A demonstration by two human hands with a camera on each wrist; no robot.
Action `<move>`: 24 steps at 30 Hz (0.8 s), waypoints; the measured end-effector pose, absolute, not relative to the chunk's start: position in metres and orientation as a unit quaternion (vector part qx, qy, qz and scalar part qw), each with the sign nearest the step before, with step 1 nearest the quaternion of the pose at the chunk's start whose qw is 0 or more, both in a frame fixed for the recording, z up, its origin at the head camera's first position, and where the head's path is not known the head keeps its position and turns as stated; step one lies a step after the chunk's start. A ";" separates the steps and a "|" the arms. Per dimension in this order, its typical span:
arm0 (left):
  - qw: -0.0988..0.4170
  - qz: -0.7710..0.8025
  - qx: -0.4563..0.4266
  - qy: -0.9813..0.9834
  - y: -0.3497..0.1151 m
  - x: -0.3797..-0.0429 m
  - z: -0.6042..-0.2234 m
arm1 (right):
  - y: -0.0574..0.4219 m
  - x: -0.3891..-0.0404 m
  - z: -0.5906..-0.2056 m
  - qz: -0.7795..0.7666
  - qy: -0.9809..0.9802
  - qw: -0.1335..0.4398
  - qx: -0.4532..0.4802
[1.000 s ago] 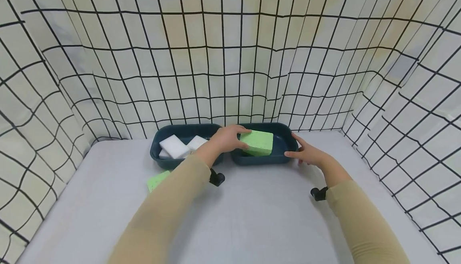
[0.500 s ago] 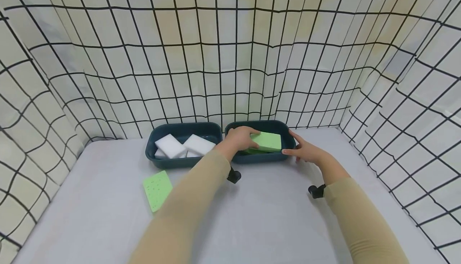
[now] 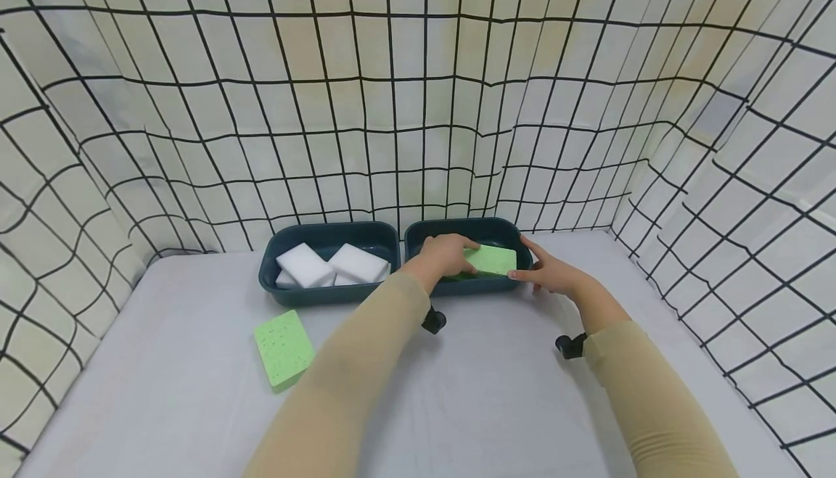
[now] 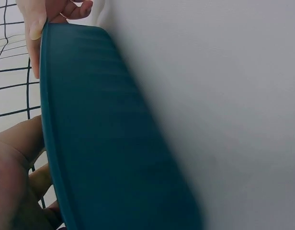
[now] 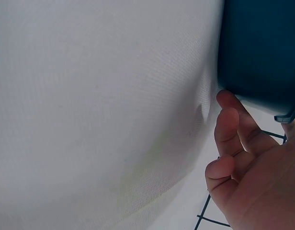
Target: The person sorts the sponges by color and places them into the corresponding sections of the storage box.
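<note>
In the head view, my left hand [image 3: 446, 254] reaches into the right-hand dark teal bin [image 3: 477, 288] and grips a green sponge [image 3: 495, 260] by its left end. The sponge lies low inside the bin; more green shows beneath my fingers, partly hidden. My right hand [image 3: 552, 275] holds the same bin at its right front corner, thumb at the rim. From the right wrist, the bin's underside edge [image 5: 253, 98] appears beside curled fingers [image 5: 229, 127]. The left wrist view is mostly filled by the bin's outer wall [image 4: 95, 120], which hides the sponge.
Left of it stands a second teal bin [image 3: 326, 295] with several white sponges [image 3: 358, 264]. Another green sponge [image 3: 284, 349] lies on the white table [image 3: 496, 391], near my left forearm. Black wire mesh [image 3: 424, 108] backed by pale cloth encloses the back and sides.
My left hand has moved right and down with the green sponge, lowering and flattening it within the right bin. The right hand keeps its hold. The loose green sponge has come into fuller view.
</note>
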State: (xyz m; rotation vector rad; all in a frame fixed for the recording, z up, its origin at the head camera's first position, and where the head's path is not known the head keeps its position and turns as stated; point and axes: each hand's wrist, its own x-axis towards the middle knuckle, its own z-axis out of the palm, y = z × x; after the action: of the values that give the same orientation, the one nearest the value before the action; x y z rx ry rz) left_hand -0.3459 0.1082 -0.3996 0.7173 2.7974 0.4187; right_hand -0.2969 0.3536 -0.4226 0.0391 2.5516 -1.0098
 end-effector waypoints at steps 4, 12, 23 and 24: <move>0.122 0.143 0.253 0.949 0.106 -0.344 -0.396 | 0.353 -0.296 -0.422 -0.359 0.913 0.195 0.014; 0.108 0.180 0.285 0.935 0.101 -0.345 -0.391 | 0.352 -0.295 -0.421 -0.357 0.913 0.196 0.017; 0.107 0.225 0.296 0.922 0.086 -0.336 -0.375 | 0.351 -0.296 -0.422 -0.349 0.915 0.201 0.016; 0.106 0.224 0.299 0.921 0.084 -0.335 -0.374 | 0.351 -0.296 -0.422 -0.349 0.915 0.201 0.018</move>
State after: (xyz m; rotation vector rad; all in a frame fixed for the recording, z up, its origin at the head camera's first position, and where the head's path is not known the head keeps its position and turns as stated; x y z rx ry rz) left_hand -0.3346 0.0842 -0.3742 0.8824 2.7147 0.6611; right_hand -0.2957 0.3512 -0.4217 0.0489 2.5570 -0.9743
